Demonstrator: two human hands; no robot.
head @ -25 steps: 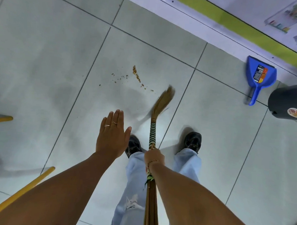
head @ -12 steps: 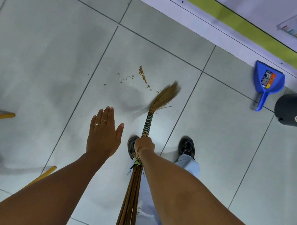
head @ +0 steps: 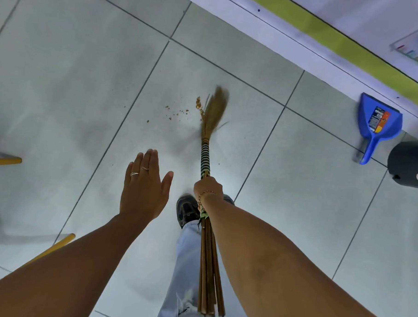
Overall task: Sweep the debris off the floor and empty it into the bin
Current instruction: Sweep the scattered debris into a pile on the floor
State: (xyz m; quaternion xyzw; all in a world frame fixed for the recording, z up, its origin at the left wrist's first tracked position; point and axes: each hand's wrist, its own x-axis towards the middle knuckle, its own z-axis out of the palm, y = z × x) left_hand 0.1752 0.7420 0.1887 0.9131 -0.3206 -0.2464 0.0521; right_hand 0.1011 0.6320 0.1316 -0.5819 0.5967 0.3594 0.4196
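Note:
Brown crumbs of debris (head: 181,110) lie scattered on the pale floor tiles ahead of me. My right hand (head: 208,188) grips a grass broom (head: 206,155) just below its green-and-white wrapped neck. The broom's straw head, blurred by motion, touches the right end of the crumb trail. My left hand (head: 143,186) hovers flat, fingers straight and together, holding nothing, left of the broom. A blue dustpan (head: 376,126) lies by the wall at the right. The dark bin (head: 410,161) stands just right of the dustpan, cut off by the frame edge.
A white wall base with a green stripe (head: 340,42) runs across the top right. Yellow furniture legs (head: 4,160) stick in from the left edge, and another yellow leg (head: 60,241) shows at the lower left. My black shoe (head: 186,209) stands under the broom.
The broom head swung forward and left, from right of the crumbs onto the right end of the trail. My view shifted a little; my left hand stayed flat and empty.

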